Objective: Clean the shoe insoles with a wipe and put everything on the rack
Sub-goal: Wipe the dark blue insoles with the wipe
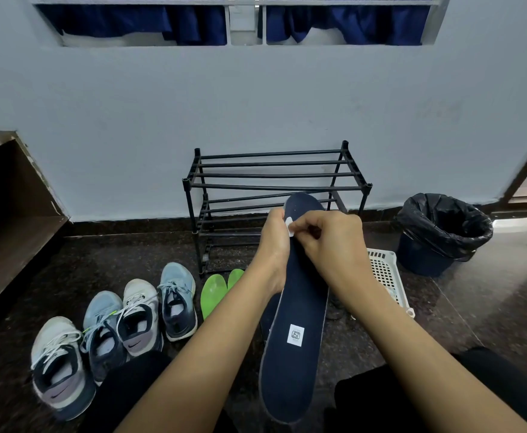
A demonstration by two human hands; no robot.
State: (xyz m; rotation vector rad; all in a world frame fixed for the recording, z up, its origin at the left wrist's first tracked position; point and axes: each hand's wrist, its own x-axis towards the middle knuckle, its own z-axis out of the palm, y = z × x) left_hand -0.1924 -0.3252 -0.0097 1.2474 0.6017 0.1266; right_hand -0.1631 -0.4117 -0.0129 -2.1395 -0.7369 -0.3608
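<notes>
Since the black metal-bar two-tier rack [274, 175] by the wall shows nothing on its top bars, the put-away part is prob. not begun; wiping looks like the step in hand. Right of the rack sits a dark round bin w/ a black liner [443, 232]. On the floor at left, four pale blue-and-white lace-up sneakers [115, 332] stand in a row, just beside each other. Centre frame, the long navy fabric-topped insole [299, 307] is held up off the floor, toe end toward the rack, heel end (w/ a small white square label) toward the person. A white perforated plastic basket [384, 270] lies to its right, partly hidden by the forearm. Two bright green foam insoles [213, 290] lie between the sneakers and the rack's foot. L hand [276, 242] grips the navy insole's left edge near the toe, fingers curled behind it. R hand [330, 242] pinches a small white scrap [289, 227] against the insole top w/ thumb & fingertips; likely the wipe, tho too small to be sure. Next move, I'd judge: drag the scrap down toward the heel while L hand steadies, since the insole prob. flexes.
</notes>
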